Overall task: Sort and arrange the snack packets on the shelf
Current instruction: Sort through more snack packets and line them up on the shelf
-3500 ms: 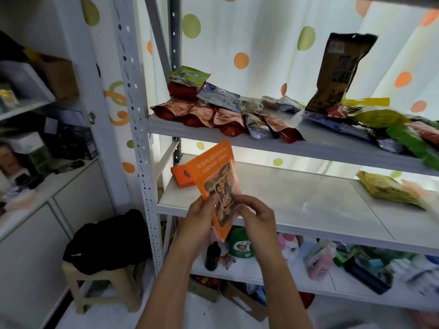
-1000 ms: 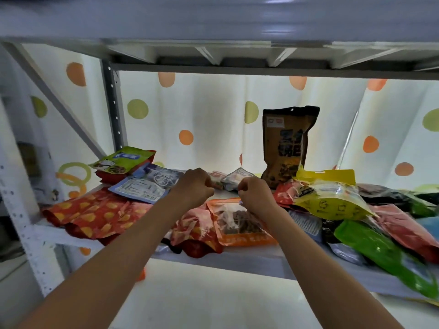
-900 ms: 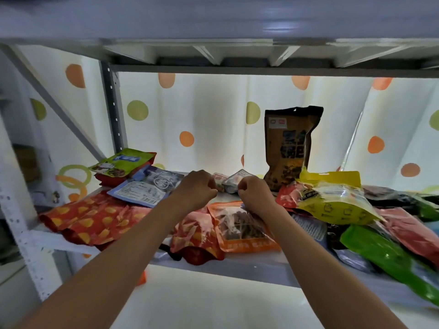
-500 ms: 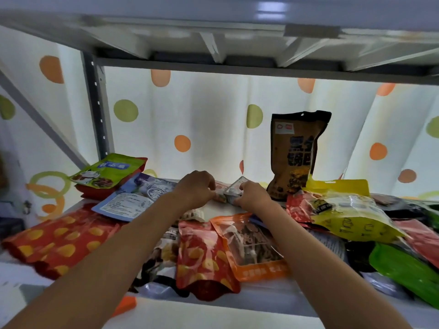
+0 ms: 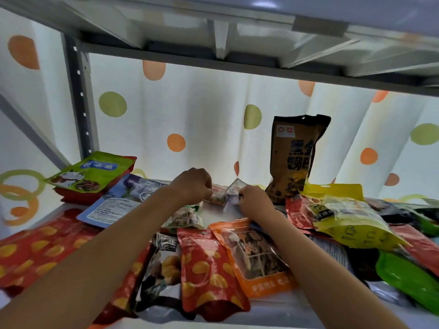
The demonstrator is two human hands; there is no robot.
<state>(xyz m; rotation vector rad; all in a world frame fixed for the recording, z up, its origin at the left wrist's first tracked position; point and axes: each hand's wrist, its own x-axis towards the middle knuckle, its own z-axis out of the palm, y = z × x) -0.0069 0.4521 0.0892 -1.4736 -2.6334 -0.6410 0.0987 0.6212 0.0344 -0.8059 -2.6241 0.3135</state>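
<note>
Snack packets lie spread over the white shelf. At its back, my left hand pinches a small red-and-green packet, and my right hand pinches a small silver packet right beside it. The orange packet with a clear window lies flat under my right forearm. Next to it, on its left, lies a red packet with yellow spots. A tall dark brown bag stands upright at the back right.
A green-topped packet and a blue-white packet lie at the back left. A yellow pouch and a green packet crowd the right. The upper shelf hangs close overhead. A dotted curtain closes the back.
The orange packet went from my hands onto the shelf. Both hands then reached further back to the small packets, and the view moved closer in.
</note>
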